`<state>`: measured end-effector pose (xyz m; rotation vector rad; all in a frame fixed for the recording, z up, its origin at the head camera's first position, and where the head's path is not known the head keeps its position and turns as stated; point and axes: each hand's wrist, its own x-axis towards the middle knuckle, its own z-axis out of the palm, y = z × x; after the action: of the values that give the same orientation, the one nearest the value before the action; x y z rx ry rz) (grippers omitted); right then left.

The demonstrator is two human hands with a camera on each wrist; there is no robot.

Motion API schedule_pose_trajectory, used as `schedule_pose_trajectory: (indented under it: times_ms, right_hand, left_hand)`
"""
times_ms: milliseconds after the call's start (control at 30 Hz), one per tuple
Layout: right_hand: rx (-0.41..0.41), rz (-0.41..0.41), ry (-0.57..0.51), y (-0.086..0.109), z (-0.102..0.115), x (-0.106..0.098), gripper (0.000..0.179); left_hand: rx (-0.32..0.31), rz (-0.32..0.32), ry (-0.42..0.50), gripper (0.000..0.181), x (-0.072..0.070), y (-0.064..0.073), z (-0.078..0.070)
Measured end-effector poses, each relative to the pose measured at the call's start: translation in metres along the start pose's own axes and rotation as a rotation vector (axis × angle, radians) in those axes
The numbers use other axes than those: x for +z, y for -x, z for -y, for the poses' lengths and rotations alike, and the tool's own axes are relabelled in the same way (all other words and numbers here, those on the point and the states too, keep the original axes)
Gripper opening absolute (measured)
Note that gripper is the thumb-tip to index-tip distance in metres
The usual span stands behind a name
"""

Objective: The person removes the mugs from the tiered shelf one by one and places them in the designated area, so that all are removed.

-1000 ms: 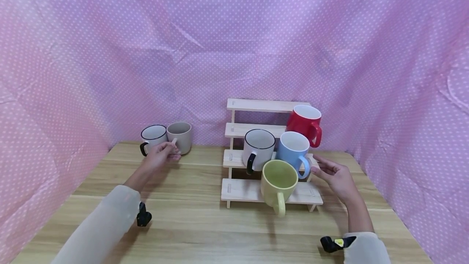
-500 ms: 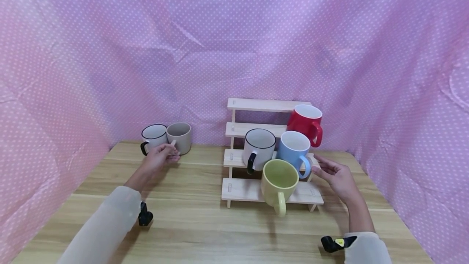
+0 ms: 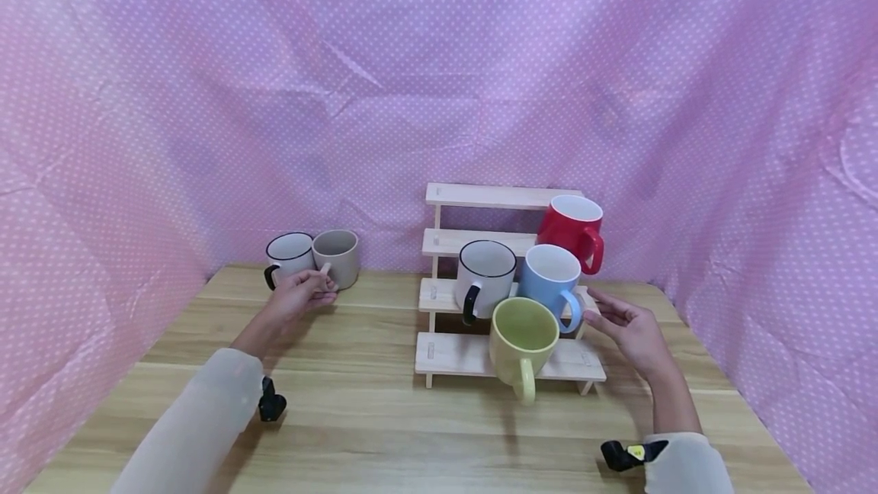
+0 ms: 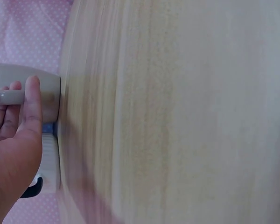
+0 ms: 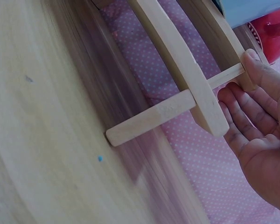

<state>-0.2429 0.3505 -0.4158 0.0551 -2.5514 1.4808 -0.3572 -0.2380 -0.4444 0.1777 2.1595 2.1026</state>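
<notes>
At the table's back left, a grey-beige mug (image 3: 345, 261) stands upright, and my left hand (image 3: 296, 299) pinches its handle (image 4: 10, 97). Just left of it is a white mug with a black rim and black handle (image 3: 284, 256), partly covered by that hand. On the right, a tiered wooden rack (image 3: 453, 354) carries several mugs. My right hand (image 5: 266, 112) grips the right end of one rack board, thumb on top and fingers below. The blue mug (image 3: 545, 280) sits close to this hand, and the red mug (image 3: 561, 231) stands a tier higher.
A second white mug with a black handle (image 3: 483, 288) stands left of the blue one. On the lowest tier is a yellow-green mug (image 3: 511, 353), handle toward me. The wooden table (image 3: 357, 418) ends against a pink dotted cloth (image 3: 384, 120).
</notes>
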Motion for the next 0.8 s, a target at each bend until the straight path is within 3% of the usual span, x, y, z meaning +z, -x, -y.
schedule_pose_trajectory:
  times_ms: [333, 400, 600, 700, 800]
  right_hand:
    - [-0.006, -0.006, 0.007, 0.0, -0.003, 0.001, 0.065]
    - [-0.005, -0.007, 0.011, 0.0, -0.003, 0.001, 0.065]
    - [0.003, -0.002, 0.012, 0.0, -0.001, 0.001, 0.066]
    - [0.016, -0.003, 0.006, 0.0, 0.0, 0.001, 0.066]
    - [0.022, 0.0, 0.003, 0.001, 0.0, 0.0, 0.065]
  left_hand:
    - [-0.016, -0.051, -0.085, 0.031, 0.001, 0.003, -0.009]
    - [-0.002, -0.088, -0.165, 0.03, 0.003, 0.006, -0.015]
    - [0.126, -0.213, -0.496, 0.028, 0.001, 0.005, -0.036]
    - [0.154, -0.241, -0.539, 0.03, 0.0, 0.002, -0.049]
    - [0.177, -0.228, -0.539, 0.034, 0.001, -0.002, -0.063]
